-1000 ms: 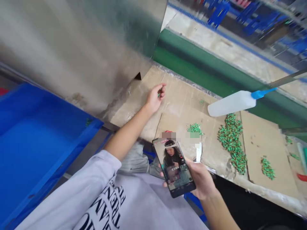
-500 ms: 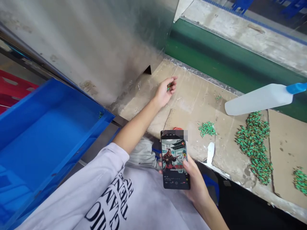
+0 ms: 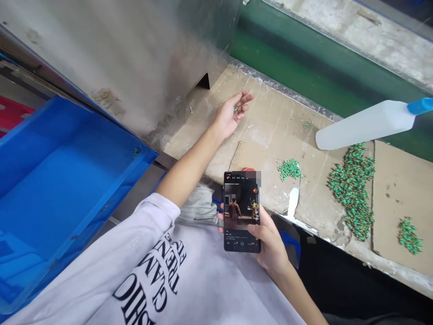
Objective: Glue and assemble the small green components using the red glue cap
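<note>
My left hand point(image 3: 232, 113) rests palm up over the cardboard-covered bench point(image 3: 260, 119), its fingers loosely curled. Small green pieces point(image 3: 236, 109) show in that palm, partly hidden by the fingers. A black smartphone point(image 3: 241, 212) is gripped in my right hand point(image 3: 272, 241), with the thumb over the lower part of its lit screen. A picture of people fills the middle of the screen. To the right of the phone lies a small heap of green and gold pieces point(image 3: 289, 169). A much bigger pile of the same pieces point(image 3: 353, 192) spreads farther right.
A white bottle with a blue cap point(image 3: 367, 124) leans across the bench's far side. Behind runs a green belt point(image 3: 304, 74). A metal panel point(image 3: 135, 58) rises at left, above a blue bin point(image 3: 67, 180). Another small pile point(image 3: 410, 235) lies far right.
The phone's screen shows a different picture, and my right thumb has shifted left across it. My left hand's fingers have loosened a little, and fewer green pieces show. The view has shifted slightly.
</note>
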A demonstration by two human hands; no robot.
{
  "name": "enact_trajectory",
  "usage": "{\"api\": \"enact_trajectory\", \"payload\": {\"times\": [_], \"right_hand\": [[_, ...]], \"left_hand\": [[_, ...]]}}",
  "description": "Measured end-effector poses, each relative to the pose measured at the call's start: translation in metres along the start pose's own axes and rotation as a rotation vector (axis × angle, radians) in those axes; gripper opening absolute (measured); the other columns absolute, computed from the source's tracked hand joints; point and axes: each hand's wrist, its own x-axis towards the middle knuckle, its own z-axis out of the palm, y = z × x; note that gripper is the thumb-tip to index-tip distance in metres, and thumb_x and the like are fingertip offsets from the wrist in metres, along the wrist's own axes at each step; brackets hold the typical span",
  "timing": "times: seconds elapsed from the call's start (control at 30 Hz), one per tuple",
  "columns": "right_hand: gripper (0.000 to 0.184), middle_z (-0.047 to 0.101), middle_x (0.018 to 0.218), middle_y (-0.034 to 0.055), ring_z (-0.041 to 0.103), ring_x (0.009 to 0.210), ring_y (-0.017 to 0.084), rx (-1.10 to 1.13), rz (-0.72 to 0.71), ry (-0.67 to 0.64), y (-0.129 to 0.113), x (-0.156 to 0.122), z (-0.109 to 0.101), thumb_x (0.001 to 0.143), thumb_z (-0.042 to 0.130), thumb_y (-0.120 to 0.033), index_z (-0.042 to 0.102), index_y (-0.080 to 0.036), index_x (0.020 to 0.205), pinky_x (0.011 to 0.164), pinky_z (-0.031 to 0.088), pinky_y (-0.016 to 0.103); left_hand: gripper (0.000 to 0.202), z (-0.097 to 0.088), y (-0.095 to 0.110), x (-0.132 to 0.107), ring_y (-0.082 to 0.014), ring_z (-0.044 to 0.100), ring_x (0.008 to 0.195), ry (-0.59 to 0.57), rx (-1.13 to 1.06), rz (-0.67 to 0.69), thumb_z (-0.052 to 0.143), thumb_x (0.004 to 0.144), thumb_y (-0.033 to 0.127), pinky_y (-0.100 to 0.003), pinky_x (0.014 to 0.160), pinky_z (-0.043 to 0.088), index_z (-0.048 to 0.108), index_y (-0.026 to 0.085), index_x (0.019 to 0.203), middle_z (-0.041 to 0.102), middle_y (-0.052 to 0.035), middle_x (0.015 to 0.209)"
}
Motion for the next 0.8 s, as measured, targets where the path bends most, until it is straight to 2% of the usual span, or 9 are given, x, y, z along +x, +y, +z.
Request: {"api": "enact_trajectory", "payload": {"times": [0.07,0.17,0.23,0.3,0.43,0.57,0.73,0.8], "right_hand": [[0.071,0.083,0.13,0.0106,0.082,0.118,0.041,0.007,0.014,0.025,0.002,0.0,0.0,0.087,0.079,-0.042,0.058,-0.032,0.154,0.097,0.069,0.064],[0.063,0.083,0.127,0.0116,0.081,0.118,0.042,-0.003,0.013,0.087,0.003,0.001,0.002,0.099,0.069,-0.061,0.059,-0.031,0.154,0.095,0.07,0.063],[0.069,0.083,0.127,0.0127,0.081,0.119,0.043,-0.031,-0.016,0.094,0.003,0.003,0.005,0.099,0.066,-0.072,0.061,-0.03,0.153,0.095,0.07,0.063],[0.074,0.083,0.127,0.0132,0.08,0.12,0.043,-0.055,-0.061,0.084,0.002,0.003,0.008,0.095,0.069,-0.075,0.062,-0.03,0.153,0.095,0.07,0.063],[0.073,0.082,0.129,0.0126,0.08,0.12,0.042,-0.088,-0.086,0.073,0.0,0.003,0.01,0.095,0.069,-0.073,0.059,-0.032,0.155,0.095,0.07,0.061],[0.077,0.081,0.134,0.0132,0.081,0.118,0.043,-0.058,-0.046,0.028,-0.003,0.003,0.009,0.09,0.075,-0.063,0.055,-0.033,0.158,0.093,0.071,0.06],[0.075,0.082,0.131,0.011,0.082,0.115,0.043,0.018,-0.037,0.03,-0.001,0.001,0.007,0.085,0.082,-0.042,0.057,-0.033,0.155,0.094,0.071,0.061],[0.07,0.082,0.132,0.0115,0.083,0.114,0.042,0.026,-0.027,0.064,0.0,0.001,0.007,0.092,0.079,-0.047,0.057,-0.033,0.156,0.093,0.071,0.061]], "left_hand": [[0.025,-0.002,0.001,0.001,-0.0049,0.051,0.061,0.013,0.044,0.012,0.05,0.115,0.019,-0.017,0.053,0.024,0.07,0.01,0.104,0.067,-0.0015,0.088],[0.022,-0.002,0.003,0.002,-0.0082,0.046,0.062,-0.001,0.079,0.009,0.053,0.113,0.019,-0.02,0.052,0.024,0.073,0.013,0.108,0.065,-0.0009,0.082],[0.019,-0.001,0.004,0.002,-0.0087,0.045,0.061,-0.011,0.074,0.005,0.056,0.111,0.018,-0.021,0.051,0.023,0.074,0.013,0.108,0.062,-0.0002,0.079],[0.018,0.0,0.004,0.001,-0.0072,0.046,0.059,0.003,0.033,-0.007,0.057,0.109,0.017,-0.02,0.049,0.022,0.074,0.012,0.109,0.058,0.0007,0.078],[0.022,0.001,0.002,0.001,-0.0036,0.049,0.057,0.043,-0.097,-0.051,0.055,0.106,0.01,-0.013,0.049,0.024,0.073,0.011,0.12,0.058,0.0005,0.083],[0.024,0.001,0.001,0.001,-0.0017,0.053,0.061,0.013,-0.135,-0.033,0.05,0.111,0.009,-0.008,0.051,0.027,0.071,0.01,0.122,0.065,-0.0023,0.092],[0.024,0.005,0.006,-0.005,-0.0005,0.046,0.054,-0.02,-0.04,-0.008,0.049,0.115,0.015,-0.008,0.047,0.023,0.071,0.011,0.109,0.066,-0.0012,0.087],[0.025,0.007,0.011,-0.015,-0.0011,0.042,0.051,-0.028,0.012,-0.008,0.053,0.115,0.017,-0.01,0.045,0.022,0.072,0.011,0.101,0.061,0.0009,0.079]]}}
